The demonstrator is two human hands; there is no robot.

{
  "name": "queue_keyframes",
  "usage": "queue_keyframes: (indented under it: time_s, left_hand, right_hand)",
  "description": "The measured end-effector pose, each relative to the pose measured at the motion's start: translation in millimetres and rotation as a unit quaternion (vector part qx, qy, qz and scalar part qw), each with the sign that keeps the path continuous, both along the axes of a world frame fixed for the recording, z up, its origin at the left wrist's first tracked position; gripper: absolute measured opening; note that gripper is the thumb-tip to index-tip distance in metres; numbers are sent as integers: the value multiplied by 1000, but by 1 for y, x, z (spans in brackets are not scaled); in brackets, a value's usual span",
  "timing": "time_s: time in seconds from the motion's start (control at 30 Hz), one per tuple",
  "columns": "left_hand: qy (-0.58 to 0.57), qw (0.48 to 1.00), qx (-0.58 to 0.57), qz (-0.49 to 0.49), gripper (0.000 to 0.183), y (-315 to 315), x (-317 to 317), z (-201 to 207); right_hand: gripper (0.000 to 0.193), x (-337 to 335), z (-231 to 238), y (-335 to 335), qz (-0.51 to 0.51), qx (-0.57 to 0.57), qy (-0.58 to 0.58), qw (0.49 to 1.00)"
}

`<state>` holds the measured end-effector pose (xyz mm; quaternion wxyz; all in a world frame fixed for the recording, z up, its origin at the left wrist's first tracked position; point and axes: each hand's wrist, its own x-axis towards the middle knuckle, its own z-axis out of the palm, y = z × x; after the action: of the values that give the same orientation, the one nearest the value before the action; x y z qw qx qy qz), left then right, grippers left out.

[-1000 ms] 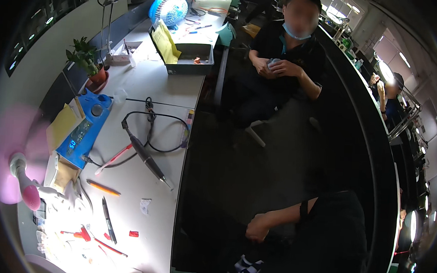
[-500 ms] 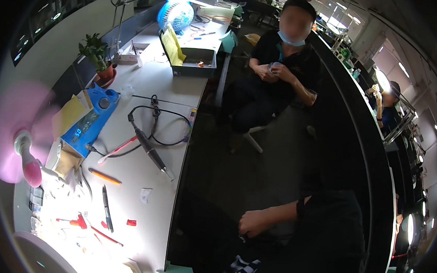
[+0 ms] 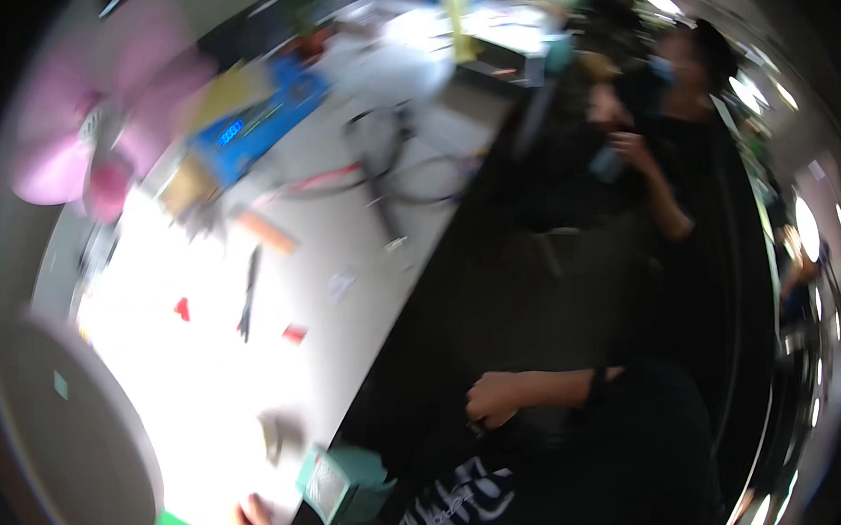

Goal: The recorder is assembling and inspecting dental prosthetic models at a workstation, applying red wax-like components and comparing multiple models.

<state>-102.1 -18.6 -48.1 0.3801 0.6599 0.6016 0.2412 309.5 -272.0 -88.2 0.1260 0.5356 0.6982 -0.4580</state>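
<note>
Our right hand rests clenched off the desk; our left hand touches its edge beside a teal box, grip unclear.

Right hand: loosely curled fist, in the lap, off the desk edge, holding nothing visible.
Left hand: fingertips only, at the bottom edge, just beside teal box.

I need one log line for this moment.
view: blurred | left hand: at table edge, beside teal box | right hand: fisted, off table
</note>
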Motion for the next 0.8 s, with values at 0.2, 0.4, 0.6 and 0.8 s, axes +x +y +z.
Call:
queue_keyframes:
  time_s: [0.2, 0.4, 0.6, 0.8]
  left_hand:
    - [-28, 990, 135, 34, 18, -23, 27, 42]
    - [-138, 986, 59, 71, 18, -22, 8, 57]
    - [-169, 964, 204, 14, 41, -13, 54, 57]
    - [-68, 951, 280, -113, 88, -3, 75, 61]
  right_hand:
    - [24, 10, 58, 31, -98, -59, -8, 993]
    - [19, -12, 144, 135, -255, 195, 169, 932]
    - [21, -17, 140, 206, -266, 346, 207, 876]
    - [16, -63, 115, 244, -295, 442, 224, 817]
